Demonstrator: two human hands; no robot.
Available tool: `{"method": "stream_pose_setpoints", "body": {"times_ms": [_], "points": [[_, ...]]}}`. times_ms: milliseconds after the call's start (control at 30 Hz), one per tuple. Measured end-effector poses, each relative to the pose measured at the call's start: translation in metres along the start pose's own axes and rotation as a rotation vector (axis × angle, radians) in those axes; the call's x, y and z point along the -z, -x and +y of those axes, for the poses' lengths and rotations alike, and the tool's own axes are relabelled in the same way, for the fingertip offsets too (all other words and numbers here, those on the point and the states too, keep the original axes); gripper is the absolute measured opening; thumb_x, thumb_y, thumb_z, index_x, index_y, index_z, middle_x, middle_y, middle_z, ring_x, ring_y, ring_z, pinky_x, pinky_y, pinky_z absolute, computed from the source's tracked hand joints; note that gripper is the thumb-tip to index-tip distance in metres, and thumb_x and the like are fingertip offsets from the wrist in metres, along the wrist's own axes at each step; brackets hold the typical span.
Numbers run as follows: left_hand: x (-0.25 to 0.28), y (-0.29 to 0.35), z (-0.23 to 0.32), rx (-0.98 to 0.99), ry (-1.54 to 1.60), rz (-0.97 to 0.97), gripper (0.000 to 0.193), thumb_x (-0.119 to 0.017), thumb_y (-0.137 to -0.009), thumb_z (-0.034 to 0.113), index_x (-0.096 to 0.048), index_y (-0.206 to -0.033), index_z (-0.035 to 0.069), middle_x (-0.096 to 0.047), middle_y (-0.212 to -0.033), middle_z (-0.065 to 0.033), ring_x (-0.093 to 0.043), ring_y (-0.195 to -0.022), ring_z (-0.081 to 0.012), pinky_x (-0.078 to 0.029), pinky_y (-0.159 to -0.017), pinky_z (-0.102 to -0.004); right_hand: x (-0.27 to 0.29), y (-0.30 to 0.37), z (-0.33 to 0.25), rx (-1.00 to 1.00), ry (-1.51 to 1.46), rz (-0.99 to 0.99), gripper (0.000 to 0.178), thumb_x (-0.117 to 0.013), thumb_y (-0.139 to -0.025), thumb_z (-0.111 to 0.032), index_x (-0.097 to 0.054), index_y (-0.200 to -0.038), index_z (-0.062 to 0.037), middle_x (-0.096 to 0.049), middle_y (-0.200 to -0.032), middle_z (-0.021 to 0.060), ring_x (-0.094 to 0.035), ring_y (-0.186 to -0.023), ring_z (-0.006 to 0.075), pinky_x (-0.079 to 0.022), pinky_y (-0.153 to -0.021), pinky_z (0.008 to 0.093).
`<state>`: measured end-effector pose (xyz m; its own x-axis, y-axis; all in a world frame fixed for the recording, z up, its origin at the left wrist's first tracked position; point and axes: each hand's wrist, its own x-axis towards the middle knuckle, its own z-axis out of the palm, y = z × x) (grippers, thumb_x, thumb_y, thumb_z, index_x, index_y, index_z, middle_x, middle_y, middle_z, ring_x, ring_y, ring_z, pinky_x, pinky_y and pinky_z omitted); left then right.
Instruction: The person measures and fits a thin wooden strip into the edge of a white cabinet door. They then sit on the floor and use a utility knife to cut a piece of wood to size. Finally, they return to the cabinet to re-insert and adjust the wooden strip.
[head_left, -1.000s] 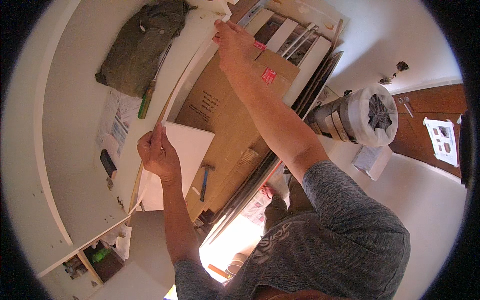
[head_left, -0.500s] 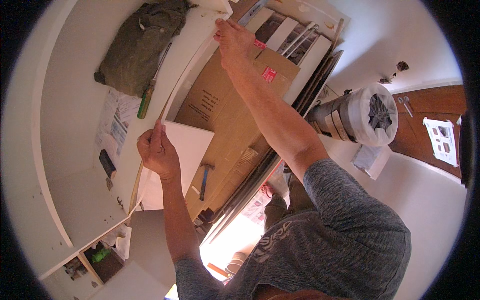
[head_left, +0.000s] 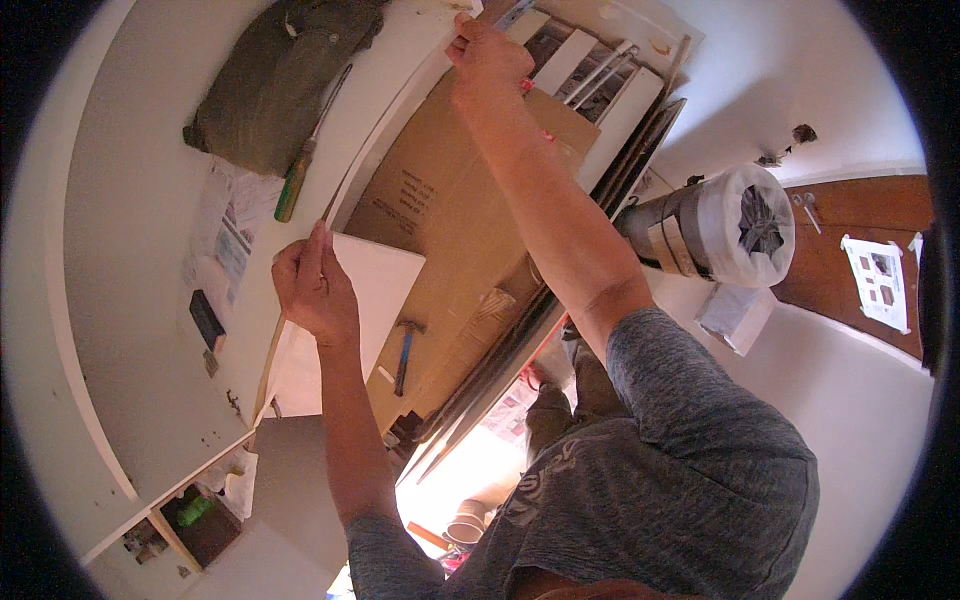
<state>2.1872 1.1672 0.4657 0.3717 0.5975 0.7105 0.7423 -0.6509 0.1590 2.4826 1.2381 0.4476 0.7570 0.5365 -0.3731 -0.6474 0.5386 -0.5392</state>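
A long, thin brownish strip (head_left: 269,372) runs along the front edge of a white cabinet board (head_left: 372,75). My left hand (head_left: 316,285) pinches this strip midway, its fingers closed at the edge. Farther up, my right hand (head_left: 490,62) is closed at the far end of the same edge; its fingertips seem to grip the strip, though the contact is small. On the board behind the edge lie a screwdriver (head_left: 292,188) with a green handle and a dark olive cloth bundle (head_left: 270,95). A white panel (head_left: 385,275) sits beside my left hand.
Brown cardboard (head_left: 455,215) covers the surface to the right, with a blue-handled hammer (head_left: 405,358) on it. A dark block (head_left: 207,320) rests inside the cabinet. A wrapped grey cylinder (head_left: 690,230) stands at right. White slats (head_left: 565,65) lie at the far end.
My right hand has moved farther up along the edge. My left hand has shifted slightly up and stays pinched on the strip.
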Motion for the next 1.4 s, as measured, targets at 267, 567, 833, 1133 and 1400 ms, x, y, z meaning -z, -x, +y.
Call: {"method": "stream_pose_setpoints", "body": {"times_ms": [267, 567, 833, 1133, 1400], "points": [[0.005, -0.004, -0.002, 0.054, -0.052, -0.081, 0.024, -0.076, -0.077, 0.004, -0.076, -0.1, 0.011, -0.061, -0.084, -0.0052, -0.061, -0.076, -0.0196, -0.052, -0.064, -0.0314, -0.01, -0.003, -0.012, 0.022, 0.181, 0.111, 0.019, -0.072, -0.083, -0.002, -0.059, -0.094, 0.007, -0.065, -0.087, 0.011, -0.064, -0.072, 0.0199, -0.055, -0.059, 0.0285], [0.006, -0.009, 0.003, 0.146, 0.047, -0.129, 0.018, -0.074, -0.08, 0.001, -0.075, -0.098, 0.005, -0.062, -0.087, -0.008, -0.06, -0.075, -0.0161, -0.051, -0.065, -0.0288, 0.026, -0.001, 0.011, -0.151, -0.264, -0.346, 0.023, -0.064, -0.092, -0.013, -0.063, -0.108, 0.0033, -0.067, -0.101, 0.012, -0.065, -0.087, 0.0215, -0.054, -0.082, 0.035], [0.015, -0.008, 0.0, 0.36, 0.096, -0.194, 0.018, -0.072, -0.082, -0.003, -0.074, -0.099, 0.003, -0.061, -0.088, -0.0035, -0.056, -0.078, -0.0102, -0.047, -0.065, -0.0238, 0.028, 0.004, 0.036, -0.261, -0.452, -0.323, 0.029, -0.064, -0.093, -0.015, -0.06, -0.115, 0.0032, -0.067, -0.107, 0.0111, -0.064, -0.099, 0.0205, -0.056, -0.088, 0.0331], [0.019, -0.006, -0.003, 0.462, 0.057, -0.179, 0.019, -0.074, -0.082, 0.001, -0.073, -0.101, 0.002, -0.061, -0.09, -0.0024, -0.055, -0.078, -0.0092, -0.048, -0.066, -0.0231, 0.021, -0.014, 0.026, -0.227, -0.378, -0.202, 0.019, -0.076, -0.082, -0.01, -0.066, -0.09, 0.0039, -0.069, -0.085, 0.011, -0.065, -0.071, 0.0157, -0.056, -0.064, 0.0283], [0.018, -0.002, -0.007, 0.421, 0.155, -0.156, 0.02, -0.074, -0.081, -0.001, -0.073, -0.1, 0.003, -0.061, -0.09, -0.0033, -0.055, -0.077, -0.0096, -0.046, -0.068, -0.0221, 0.021, -0.011, 0.017, -0.263, -0.309, -0.214, 0.022, -0.078, -0.083, -0.015, -0.064, -0.093, -0.0015, -0.068, -0.086, 0.0058, -0.064, -0.08, 0.0145, -0.055, -0.074, 0.0297]]}}
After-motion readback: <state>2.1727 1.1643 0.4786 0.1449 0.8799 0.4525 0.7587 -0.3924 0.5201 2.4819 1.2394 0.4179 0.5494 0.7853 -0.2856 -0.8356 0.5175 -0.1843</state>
